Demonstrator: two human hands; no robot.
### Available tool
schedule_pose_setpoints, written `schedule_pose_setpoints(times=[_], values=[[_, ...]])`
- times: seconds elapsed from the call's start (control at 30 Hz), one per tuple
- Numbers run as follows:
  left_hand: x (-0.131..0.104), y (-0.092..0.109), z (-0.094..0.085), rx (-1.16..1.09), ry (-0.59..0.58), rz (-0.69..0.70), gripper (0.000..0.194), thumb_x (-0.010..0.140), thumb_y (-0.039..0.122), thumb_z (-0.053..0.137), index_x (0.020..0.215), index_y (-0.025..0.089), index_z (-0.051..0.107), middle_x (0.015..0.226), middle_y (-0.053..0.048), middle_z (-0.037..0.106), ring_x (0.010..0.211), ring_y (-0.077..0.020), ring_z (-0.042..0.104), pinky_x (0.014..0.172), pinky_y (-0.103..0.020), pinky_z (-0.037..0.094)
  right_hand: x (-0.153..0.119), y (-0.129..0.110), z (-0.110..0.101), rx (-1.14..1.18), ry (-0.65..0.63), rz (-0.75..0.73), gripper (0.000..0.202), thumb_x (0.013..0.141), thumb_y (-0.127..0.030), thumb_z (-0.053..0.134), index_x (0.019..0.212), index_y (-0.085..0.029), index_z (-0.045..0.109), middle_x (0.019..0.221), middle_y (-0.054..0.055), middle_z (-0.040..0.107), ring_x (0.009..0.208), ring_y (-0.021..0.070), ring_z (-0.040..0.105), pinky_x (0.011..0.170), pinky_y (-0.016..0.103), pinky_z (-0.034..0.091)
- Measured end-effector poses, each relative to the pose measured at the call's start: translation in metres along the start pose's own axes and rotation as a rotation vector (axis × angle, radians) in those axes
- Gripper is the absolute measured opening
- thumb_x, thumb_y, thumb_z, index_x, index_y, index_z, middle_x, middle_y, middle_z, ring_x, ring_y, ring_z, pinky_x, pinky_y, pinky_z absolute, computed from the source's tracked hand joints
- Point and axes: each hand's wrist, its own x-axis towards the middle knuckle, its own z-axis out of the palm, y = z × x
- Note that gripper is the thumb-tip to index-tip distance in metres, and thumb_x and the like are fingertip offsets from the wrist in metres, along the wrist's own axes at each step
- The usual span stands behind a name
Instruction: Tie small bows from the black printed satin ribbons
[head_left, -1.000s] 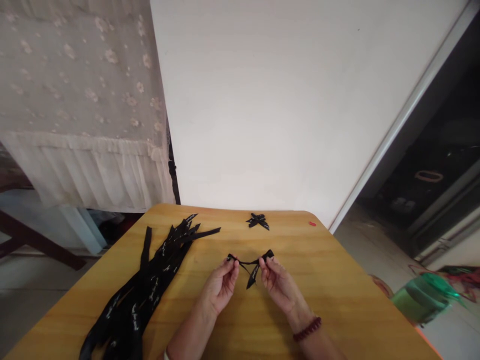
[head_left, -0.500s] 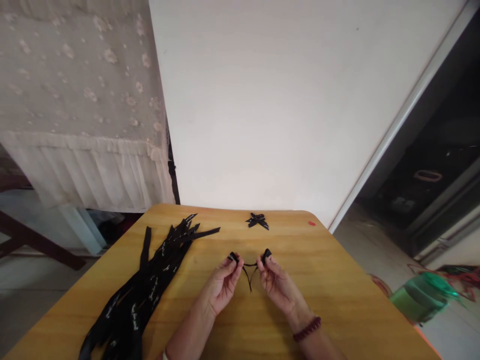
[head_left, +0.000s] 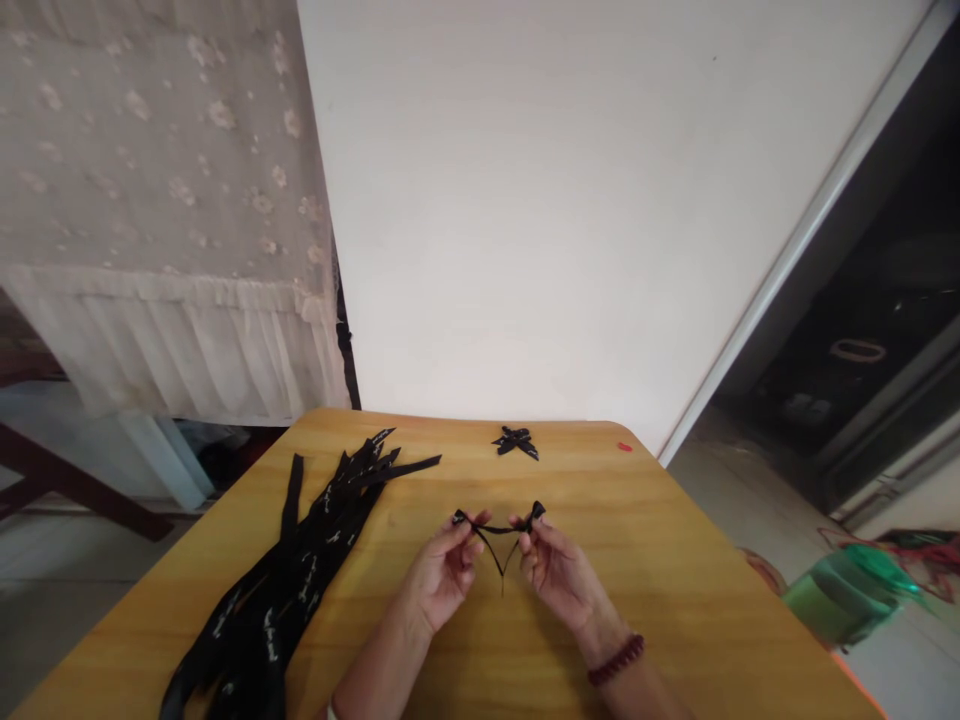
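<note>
A black ribbon (head_left: pixel 493 530) stretches between my two hands above the wooden table. My left hand (head_left: pixel 444 570) pinches one part of it between thumb and fingers. My right hand (head_left: pixel 559 575), with a dark red band at the wrist, pinches the other part. Between them the ribbon is a narrow strand, and a thin loop or tail hangs below it in a V. A finished-looking black bow (head_left: pixel 515 442) lies farther back. To my left lies a heap of black ribbons (head_left: pixel 307 560) with white lettering.
The wooden table (head_left: pixel 637 570) has a small red piece (head_left: pixel 624 447) near its back right corner. A white panel (head_left: pixel 510 220) stands right behind it. A green translucent container (head_left: pixel 847 595) is beyond the right edge, and a lace cloth (head_left: pixel 165 200) hangs at left.
My hands have shifted slightly apart, and more of the ribbon strand shows between them. The hanging V is wider and reaches a little lower. The bow and the heap stay put.
</note>
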Motion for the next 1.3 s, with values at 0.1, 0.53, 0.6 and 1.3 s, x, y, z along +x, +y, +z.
schedule_pose_setpoints(times=[0.1, 0.53, 0.6, 1.3], values=[[-0.001, 0.0, 0.0, -0.011, -0.008, -0.002, 0.01, 0.072, 0.005, 0.051, 0.075, 0.012, 0.057, 0.079, -0.004, 0.067, 0.044, -0.0104, 0.061, 0.029, -0.013, 0.042, 0.0, 0.001, 0.0, -0.001, 0.002, 0.01, 0.01, 0.061, -0.009, 0.067, 0.069, -0.012, 0.062, 0.074, 0.006, 0.07, 0.055, 0.0095, 0.064, 0.042, 0.011, 0.047], [0.001, -0.002, 0.002, 0.118, 0.011, 0.02, 0.015, 0.069, -0.003, 0.05, 0.073, 0.006, 0.061, 0.075, -0.009, 0.067, 0.073, -0.0145, 0.063, 0.064, -0.016, 0.051, -0.003, 0.005, 0.005, -0.201, -0.001, -0.029, 0.005, 0.066, -0.012, 0.065, 0.069, -0.012, 0.061, 0.067, 0.006, 0.069, 0.053, 0.0097, 0.064, 0.039, 0.009, 0.045], [0.001, -0.002, 0.001, 0.21, 0.018, 0.004, 0.012, 0.068, 0.0, 0.053, 0.074, 0.006, 0.061, 0.075, -0.01, 0.067, 0.069, -0.0147, 0.064, 0.055, -0.015, 0.051, -0.003, 0.005, 0.005, -0.219, 0.004, -0.023, 0.006, 0.066, -0.012, 0.065, 0.069, -0.012, 0.06, 0.068, 0.006, 0.069, 0.05, 0.0093, 0.063, 0.035, 0.008, 0.042], [-0.001, -0.001, 0.001, 0.703, -0.171, -0.072, 0.029, 0.06, 0.016, 0.06, 0.084, 0.017, 0.044, 0.058, 0.001, 0.06, 0.032, -0.004, 0.043, 0.026, -0.012, 0.021, -0.004, 0.021, 0.01, -0.982, -0.046, -0.301, 0.039, 0.067, -0.022, 0.057, 0.103, -0.018, 0.043, 0.051, -0.007, 0.051, 0.041, 0.0085, 0.049, 0.037, 0.018, 0.033]])
